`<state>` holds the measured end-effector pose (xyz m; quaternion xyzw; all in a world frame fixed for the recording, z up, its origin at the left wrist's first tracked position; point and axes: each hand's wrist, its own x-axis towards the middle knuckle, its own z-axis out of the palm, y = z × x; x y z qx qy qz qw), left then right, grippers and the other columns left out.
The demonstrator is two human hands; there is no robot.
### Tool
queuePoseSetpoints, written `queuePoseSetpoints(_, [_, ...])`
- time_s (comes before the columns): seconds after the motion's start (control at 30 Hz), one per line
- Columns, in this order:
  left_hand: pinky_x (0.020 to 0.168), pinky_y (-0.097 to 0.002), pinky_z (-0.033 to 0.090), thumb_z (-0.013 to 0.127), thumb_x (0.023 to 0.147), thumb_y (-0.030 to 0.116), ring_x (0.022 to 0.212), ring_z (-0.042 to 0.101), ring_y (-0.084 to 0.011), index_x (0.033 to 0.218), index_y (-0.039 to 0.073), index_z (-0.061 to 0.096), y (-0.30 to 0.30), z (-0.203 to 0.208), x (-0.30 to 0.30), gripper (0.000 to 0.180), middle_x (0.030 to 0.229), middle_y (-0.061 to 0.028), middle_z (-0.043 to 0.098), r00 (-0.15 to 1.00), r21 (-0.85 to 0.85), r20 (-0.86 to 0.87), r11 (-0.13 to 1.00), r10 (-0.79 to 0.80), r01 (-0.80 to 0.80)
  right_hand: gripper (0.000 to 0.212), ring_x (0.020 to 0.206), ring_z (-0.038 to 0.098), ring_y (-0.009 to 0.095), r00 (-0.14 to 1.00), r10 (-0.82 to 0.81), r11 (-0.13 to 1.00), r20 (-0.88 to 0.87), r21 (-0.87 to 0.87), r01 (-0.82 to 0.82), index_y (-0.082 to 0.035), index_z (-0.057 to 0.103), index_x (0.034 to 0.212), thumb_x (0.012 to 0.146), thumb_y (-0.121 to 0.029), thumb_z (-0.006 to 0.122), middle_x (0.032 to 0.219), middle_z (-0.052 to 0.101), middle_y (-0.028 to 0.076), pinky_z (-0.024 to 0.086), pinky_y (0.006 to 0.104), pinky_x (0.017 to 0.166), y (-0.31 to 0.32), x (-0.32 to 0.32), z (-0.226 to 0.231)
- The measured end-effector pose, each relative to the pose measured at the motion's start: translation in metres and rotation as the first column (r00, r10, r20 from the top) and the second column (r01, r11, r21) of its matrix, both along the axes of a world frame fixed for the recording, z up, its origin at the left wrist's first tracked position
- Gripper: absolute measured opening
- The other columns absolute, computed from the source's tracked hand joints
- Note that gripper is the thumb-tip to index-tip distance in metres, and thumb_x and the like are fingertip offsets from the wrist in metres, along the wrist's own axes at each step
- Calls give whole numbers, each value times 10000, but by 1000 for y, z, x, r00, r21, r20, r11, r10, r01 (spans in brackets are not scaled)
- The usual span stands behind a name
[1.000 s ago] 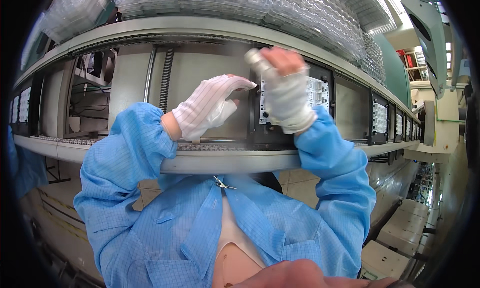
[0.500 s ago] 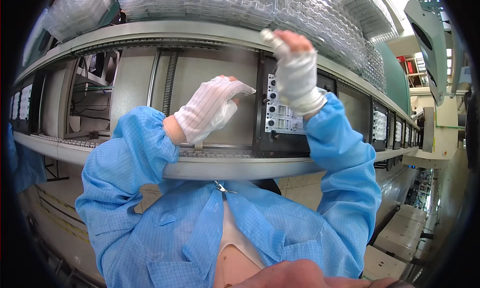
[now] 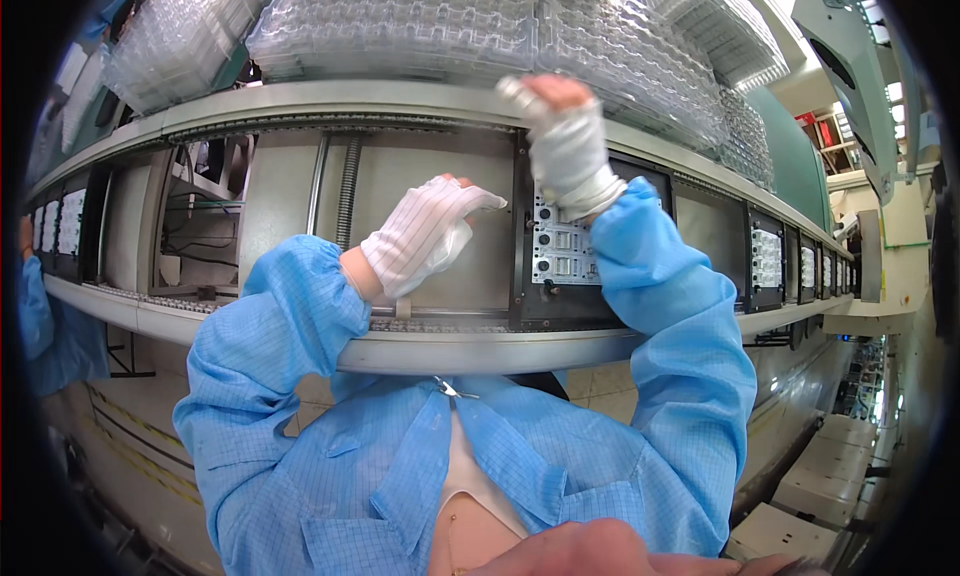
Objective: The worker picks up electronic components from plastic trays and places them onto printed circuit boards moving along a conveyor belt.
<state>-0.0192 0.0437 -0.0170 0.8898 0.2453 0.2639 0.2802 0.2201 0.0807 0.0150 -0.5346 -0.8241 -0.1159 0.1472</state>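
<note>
My left hand, in a white striped glove with cut fingertips, hovers over the grey bed of the conveyor line. Its fingers curve loosely, with a gap between them and the thumb and nothing visible inside. They point at the left edge of a black fixture plate. On that plate sits a panel of silvery parts with round dark holes, partly covered by my right arm. My right hand, gloved with white-covered fingertips, is raised over the plate's far side. Its fingers bend leftward and are slightly blurred; whatever they hold is not visible.
Stacked clear plastic trays stand beyond the far rail. More loaded black fixtures run along the line to the right. A grey machine arm hangs at upper right. Another person's blue sleeve shows at far left.
My right hand has moved left over the fixture. My left hand keeps about the same place beside the plate. The whole view has shifted slightly, with the line lower in the picture.
</note>
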Motion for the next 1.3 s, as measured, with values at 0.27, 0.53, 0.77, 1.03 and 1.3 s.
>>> queuePoseSetpoints(0.27, [782, -421, 523, 729, 816, 106, 898, 633, -334, 1170, 98, 660, -16, -5, 33, 362, 959, -137, 647, 994, 90, 103, 995, 20, -30, 657, 988, 626, 259, 976, 43, 901, -211, 430, 54, -147, 583, 1378, 786, 138, 575, 1047, 648, 83, 503, 401, 885, -26, 25, 45])
queuePoseSetpoints(0.53, [687, -396, 505, 767, 821, 168, 742, 631, -286, 987, 91, 668, -17, -1, 55, 208, 793, -89, 612, 987, 179, 148, 981, 54, -81, 600, 819, 640, 260, 911, 10, 1000, -413, 1, -11, -108, 580, 1376, 809, 85, 600, 865, 645, 83, 506, 382, 759, -119, 49, 28])
queuePoseSetpoints(0.77, [716, -412, 499, 692, 806, 118, 752, 629, -310, 905, 84, 654, -19, -13, 71, 111, 801, -99, 634, 976, -46, 207, 997, 64, -55, 621, 869, 639, 279, 857, 10, 988, -516, -126, -87, -107, 581, 1365, 786, 116, 602, 927, 667, 78, 501, 399, 827, -150, 48, 16])
queuePoseSetpoints(1.03, [665, -377, 512, 715, 829, 76, 728, 616, -259, 998, 94, 706, -18, -12, 70, 170, 806, -87, 615, 976, -46, 201, 996, 79, -71, 702, 986, 617, 286, 905, 99, 978, -414, -128, -166, -116, 569, 1409, 734, 81, 569, 937, 720, 46, 457, 397, 950, -162, 46, 10])
queuePoseSetpoints(1.3, [689, -373, 527, 677, 841, 13, 747, 621, -265, 1174, 106, 670, -17, -3, 62, 346, 816, -100, 613, 983, -71, 158, 994, 89, -78, 716, 1008, 618, 269, 863, -3, 951, -505, -269, -155, -114, 583, 1390, 720, 136, 543, 970, 732, 48, 447, 392, 965, -183, 46, 16])
